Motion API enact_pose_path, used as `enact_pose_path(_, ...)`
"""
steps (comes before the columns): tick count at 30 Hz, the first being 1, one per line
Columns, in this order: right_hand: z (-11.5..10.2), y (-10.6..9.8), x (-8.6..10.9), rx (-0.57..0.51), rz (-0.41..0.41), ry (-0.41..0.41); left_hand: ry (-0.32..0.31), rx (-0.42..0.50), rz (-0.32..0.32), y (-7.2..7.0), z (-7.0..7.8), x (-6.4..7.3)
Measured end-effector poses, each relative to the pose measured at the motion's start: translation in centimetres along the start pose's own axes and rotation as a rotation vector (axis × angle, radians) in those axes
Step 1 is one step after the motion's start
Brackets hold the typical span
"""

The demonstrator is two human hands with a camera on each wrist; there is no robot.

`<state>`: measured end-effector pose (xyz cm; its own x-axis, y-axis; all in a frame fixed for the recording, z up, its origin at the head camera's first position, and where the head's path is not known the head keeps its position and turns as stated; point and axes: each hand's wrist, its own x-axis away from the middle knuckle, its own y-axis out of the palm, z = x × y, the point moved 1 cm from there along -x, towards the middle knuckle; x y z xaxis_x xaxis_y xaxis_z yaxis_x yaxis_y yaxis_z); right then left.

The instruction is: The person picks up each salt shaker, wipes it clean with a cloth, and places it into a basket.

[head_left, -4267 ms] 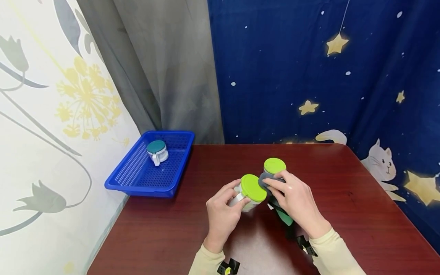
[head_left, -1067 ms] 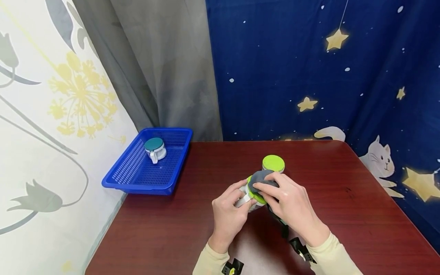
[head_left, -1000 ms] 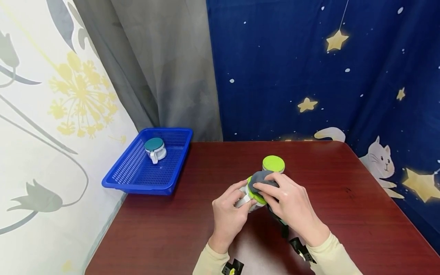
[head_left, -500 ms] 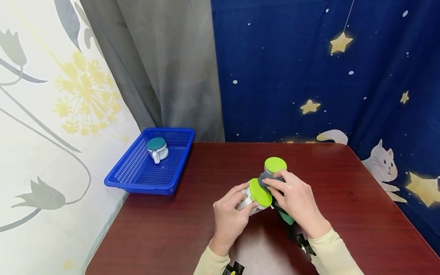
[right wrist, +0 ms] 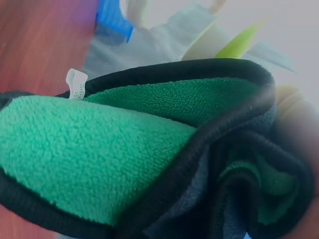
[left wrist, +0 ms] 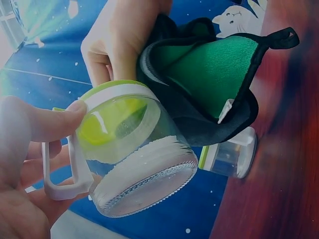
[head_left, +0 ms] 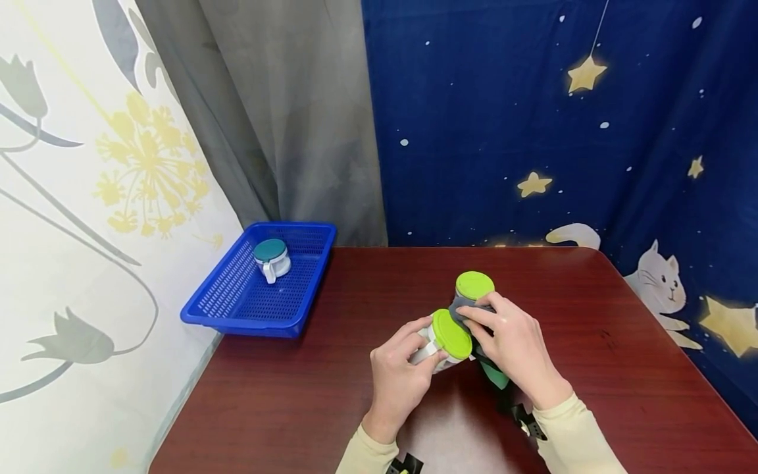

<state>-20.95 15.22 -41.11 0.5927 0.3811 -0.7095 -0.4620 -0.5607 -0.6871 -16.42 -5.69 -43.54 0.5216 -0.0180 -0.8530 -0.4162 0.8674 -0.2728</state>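
Observation:
My left hand point(head_left: 403, 375) grips a glass seasoning jar point(left wrist: 144, 164) by its white handle point(left wrist: 67, 186), tilted and raised off the table. Its lime-green lid point(head_left: 452, 334) faces up and right, and whitish contents show low in the glass. In my right hand point(head_left: 516, 339) is a folded cleaning cloth point(right wrist: 89, 149), green on one side, dark grey on the other, with black edging. The bunched grey part is pinched at the lid's right edge, while the green part hangs below the hand. Just beyond the cloth stands a second lime-lidded jar point(head_left: 475, 284), partly hidden.
A blue plastic basket point(head_left: 243, 326) sits at the table's far left, holding a teal-lidded jar point(head_left: 271, 257) with a white handle. The reddish-brown table point(head_left: 331, 395) runs back to a grey curtain point(head_left: 308, 131) and a blue starry one point(head_left: 474, 131).
About a second ago the cloth covered most of the held jar's lid; it has since drawn back to the lid's right edge, leaving the green top exposed. The left hand keeps its grip.

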Motion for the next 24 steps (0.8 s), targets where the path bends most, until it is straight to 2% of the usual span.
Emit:
enact_pose_path(13,-3.1,-1.0,-0.6,-0.067,0.005,-0.067,0.0,-0.026,0.001,-0.1,0.0,0.0)
enact_pose_path(24,-3.1,-1.6,-1.2,-0.043,0.003,-0.031,0.059,-0.041,0.005,0.1,0.5,0.2)
